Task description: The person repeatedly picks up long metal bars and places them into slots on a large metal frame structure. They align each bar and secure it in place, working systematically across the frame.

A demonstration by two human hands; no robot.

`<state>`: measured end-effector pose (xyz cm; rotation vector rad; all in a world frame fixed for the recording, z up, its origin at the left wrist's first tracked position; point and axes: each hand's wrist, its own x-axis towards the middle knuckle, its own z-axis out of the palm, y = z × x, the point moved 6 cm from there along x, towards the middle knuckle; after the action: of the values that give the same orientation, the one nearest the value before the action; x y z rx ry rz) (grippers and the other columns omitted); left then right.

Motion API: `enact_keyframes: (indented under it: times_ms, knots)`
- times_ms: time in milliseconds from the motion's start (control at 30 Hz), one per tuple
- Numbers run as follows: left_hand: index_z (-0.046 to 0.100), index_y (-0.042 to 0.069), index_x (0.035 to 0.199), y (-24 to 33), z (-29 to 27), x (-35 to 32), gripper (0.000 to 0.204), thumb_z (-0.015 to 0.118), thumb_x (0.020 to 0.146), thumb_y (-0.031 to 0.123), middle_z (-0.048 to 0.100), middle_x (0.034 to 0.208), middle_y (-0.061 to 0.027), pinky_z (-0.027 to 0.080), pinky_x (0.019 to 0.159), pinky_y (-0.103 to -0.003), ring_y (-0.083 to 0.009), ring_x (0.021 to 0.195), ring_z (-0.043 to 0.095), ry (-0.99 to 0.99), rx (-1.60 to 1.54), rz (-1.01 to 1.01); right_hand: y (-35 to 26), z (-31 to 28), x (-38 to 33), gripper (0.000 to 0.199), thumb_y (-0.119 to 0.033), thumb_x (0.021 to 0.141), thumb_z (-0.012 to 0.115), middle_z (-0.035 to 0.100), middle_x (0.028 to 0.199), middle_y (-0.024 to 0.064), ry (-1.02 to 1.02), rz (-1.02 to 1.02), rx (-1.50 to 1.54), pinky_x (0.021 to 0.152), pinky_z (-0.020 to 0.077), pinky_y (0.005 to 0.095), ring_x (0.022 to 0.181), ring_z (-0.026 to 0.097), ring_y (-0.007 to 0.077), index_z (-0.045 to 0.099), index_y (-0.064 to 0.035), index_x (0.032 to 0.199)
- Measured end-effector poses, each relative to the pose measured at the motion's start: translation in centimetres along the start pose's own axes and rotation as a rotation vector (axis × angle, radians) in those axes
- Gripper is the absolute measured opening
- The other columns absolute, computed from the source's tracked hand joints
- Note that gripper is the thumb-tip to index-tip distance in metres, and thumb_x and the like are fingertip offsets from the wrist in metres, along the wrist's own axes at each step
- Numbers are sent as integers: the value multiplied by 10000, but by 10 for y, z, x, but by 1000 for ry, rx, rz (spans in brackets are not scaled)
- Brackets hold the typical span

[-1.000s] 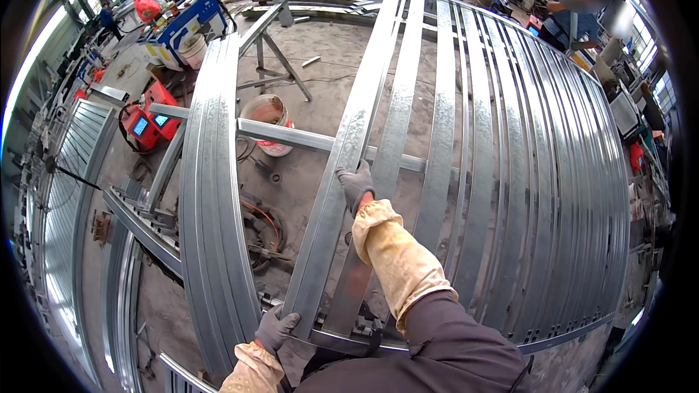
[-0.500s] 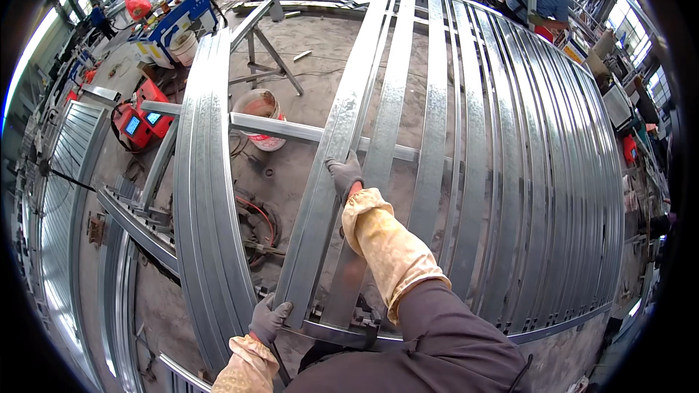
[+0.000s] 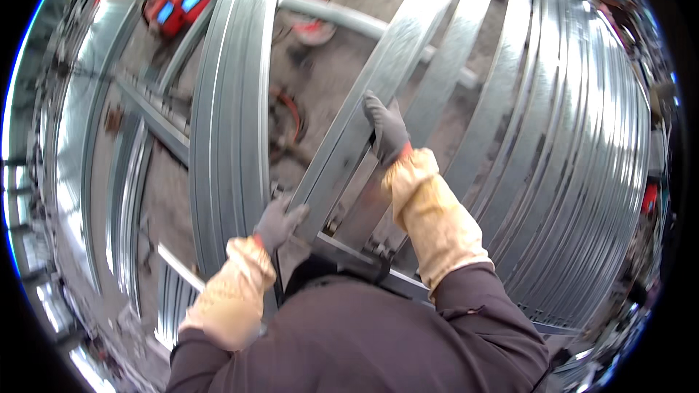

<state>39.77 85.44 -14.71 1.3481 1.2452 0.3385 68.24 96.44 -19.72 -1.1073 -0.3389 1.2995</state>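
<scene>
A long galvanized steel channel (image 3: pixel 341 147) slants away from me across the middle, between a flat stack of channels and a spread of others. My right hand (image 3: pixel 387 127), in a grey glove, is closed over its right edge partway along. Its fingers lie on the upper face, and its underside is hidden. At the near end, my left hand (image 3: pixel 280 223), also gloved, holds the channel's left corner with the thumb toward the end. Just left of that hand lies the stack of steel channels (image 3: pixel 229 124), packed side by side.
Many more steel channels (image 3: pixel 557 145) lie in a row to the right. A crossbeam (image 3: pixel 331 13) runs beneath. Red machines with lit screens (image 3: pixel 175 13) stand far left. A red hose (image 3: pixel 291 115) and a bucket (image 3: pixel 314 31) are on the floor. A ribbed metal panel (image 3: pixel 80 175) lies left.
The view has tilted down and blurred, so hands and channels appear higher in it. Both hands keep hold of the same channel. A person at the far right is no longer discernible.
</scene>
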Motion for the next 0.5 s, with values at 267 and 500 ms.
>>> enact_keyframes:
  times_ms: [267, 500]
  knots:
    - [613, -1, 1315, 25, -20, -100, 518, 732, 846, 183, 577, 1385, -176, 446, 1097, -410, -308, 1311, 547, 401, 396, 183, 66, 9, -77, 238, -130, 1003, 649, 690, 1005, 38, 80, 128, -5, 740, 541, 288, 819, 644, 132, 616, -14, 1209]
    - [505, -37, 1313, -151, -20, -353, 547, 737, 913, 254, 495, 1346, -190, 420, 1070, -435, -292, 1228, 505, 1188, -170, -554, 76, 28, -69, 355, -196, 983, 681, 682, 1025, 92, 242, 258, -88, 719, 567, 314, 830, 672, 189, 582, 34, 1235]
